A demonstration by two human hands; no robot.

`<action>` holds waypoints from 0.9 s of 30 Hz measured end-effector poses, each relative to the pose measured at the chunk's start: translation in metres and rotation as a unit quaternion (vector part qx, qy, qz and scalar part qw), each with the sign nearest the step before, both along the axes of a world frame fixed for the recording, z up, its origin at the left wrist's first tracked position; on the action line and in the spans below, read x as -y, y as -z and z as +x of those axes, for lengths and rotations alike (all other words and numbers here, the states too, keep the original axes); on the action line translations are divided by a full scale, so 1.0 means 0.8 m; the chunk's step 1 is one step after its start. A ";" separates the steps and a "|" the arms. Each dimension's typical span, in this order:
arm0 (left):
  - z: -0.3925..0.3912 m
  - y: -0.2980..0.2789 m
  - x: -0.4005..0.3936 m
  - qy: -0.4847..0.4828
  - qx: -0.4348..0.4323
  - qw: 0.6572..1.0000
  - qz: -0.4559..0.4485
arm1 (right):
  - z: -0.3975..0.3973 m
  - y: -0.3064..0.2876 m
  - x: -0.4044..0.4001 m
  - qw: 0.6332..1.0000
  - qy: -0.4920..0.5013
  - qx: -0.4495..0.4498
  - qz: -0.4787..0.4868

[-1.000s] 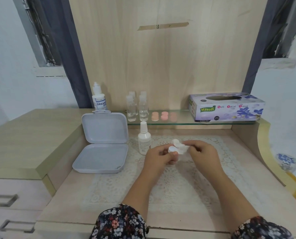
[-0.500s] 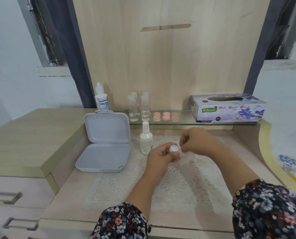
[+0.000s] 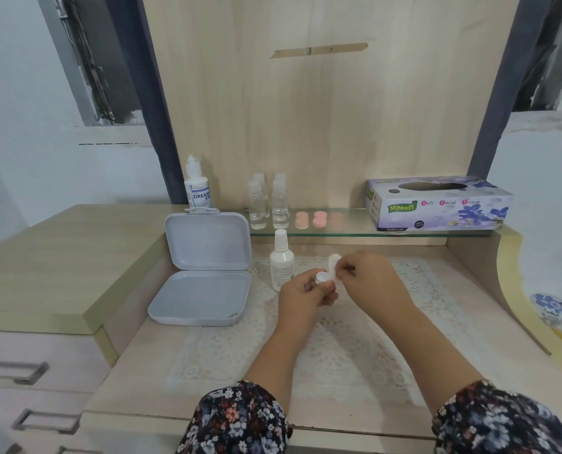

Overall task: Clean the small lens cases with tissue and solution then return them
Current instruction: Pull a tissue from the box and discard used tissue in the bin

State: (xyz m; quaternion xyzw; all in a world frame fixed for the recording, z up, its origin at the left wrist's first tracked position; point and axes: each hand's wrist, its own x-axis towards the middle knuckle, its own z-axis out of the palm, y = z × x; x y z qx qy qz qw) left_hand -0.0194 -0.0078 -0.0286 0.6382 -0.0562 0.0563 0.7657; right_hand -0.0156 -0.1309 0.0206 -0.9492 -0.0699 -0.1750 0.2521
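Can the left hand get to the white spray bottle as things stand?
Probably yes, but not freely: the left hand sits right beside the spray bottle with nothing between them, yet its fingers grip the small white lens case, so it would have to let that go first.

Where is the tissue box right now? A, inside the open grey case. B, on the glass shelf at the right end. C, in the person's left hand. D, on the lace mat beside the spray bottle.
B: the tissue box sits on the glass shelf at its right end, behind the hands, well away from the grey case.
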 end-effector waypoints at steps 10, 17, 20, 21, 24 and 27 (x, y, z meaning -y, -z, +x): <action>-0.003 0.000 0.002 0.019 -0.007 0.999 -0.036 | 0.012 0.006 0.003 0.995 0.013 -0.045 -0.092; -0.001 0.002 -0.005 0.039 -0.014 0.995 -0.089 | 0.004 0.005 0.015 0.996 -0.020 -0.028 -0.085; -0.002 0.000 -0.004 0.058 -0.015 0.992 -0.115 | 0.003 0.010 0.026 0.995 -0.068 -0.024 -0.063; -0.002 -0.001 -0.004 0.064 -0.011 0.991 -0.119 | 0.002 0.011 0.027 0.995 -0.082 -0.024 -0.047; -0.004 0.000 -0.003 0.077 -0.001 0.990 -0.116 | -0.003 0.019 0.026 0.992 -0.106 -0.052 0.045; -0.004 0.000 -0.001 0.086 0.005 0.991 -0.100 | -0.011 0.027 0.021 0.963 -0.090 -0.070 0.244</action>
